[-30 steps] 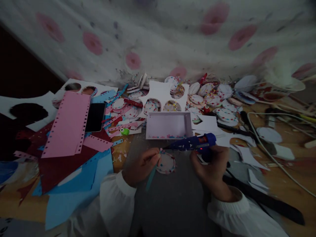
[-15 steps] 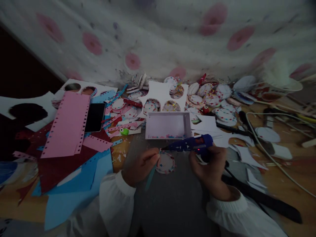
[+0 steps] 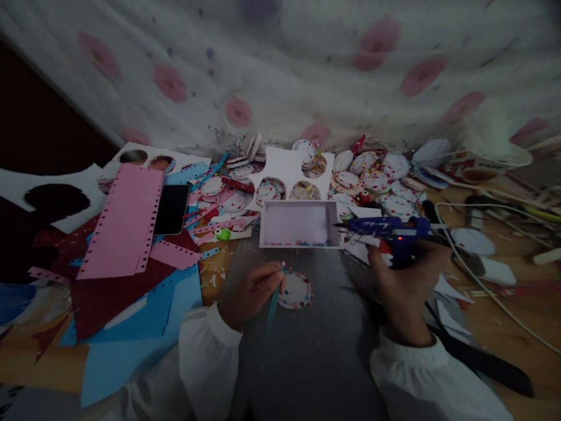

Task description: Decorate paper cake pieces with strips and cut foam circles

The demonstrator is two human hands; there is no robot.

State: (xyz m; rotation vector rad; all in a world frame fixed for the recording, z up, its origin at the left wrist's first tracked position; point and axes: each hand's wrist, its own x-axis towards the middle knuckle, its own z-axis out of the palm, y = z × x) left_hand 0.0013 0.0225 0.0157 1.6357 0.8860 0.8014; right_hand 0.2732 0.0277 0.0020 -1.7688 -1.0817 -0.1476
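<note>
My left hand pinches a narrow blue-green paper strip at the left rim of a round white paper disc. Small coloured dots edge this disc, which lies on the dark grey mat. In my right hand is a blue glue gun with a small red light on. Its nozzle points left, at the right side of a shallow white box, and is well apart from the disc. Small pink and blue bits lie along the box's near inside edge.
Several dotted discs are heaped behind the box. Pink punched sheets, a phone and blue paper lie on the left. A pale cable and a long black object lie on the right.
My right hand has drawn the glue gun away from the disc, to the right and up. My left hand stays at the disc's rim with the strip.
</note>
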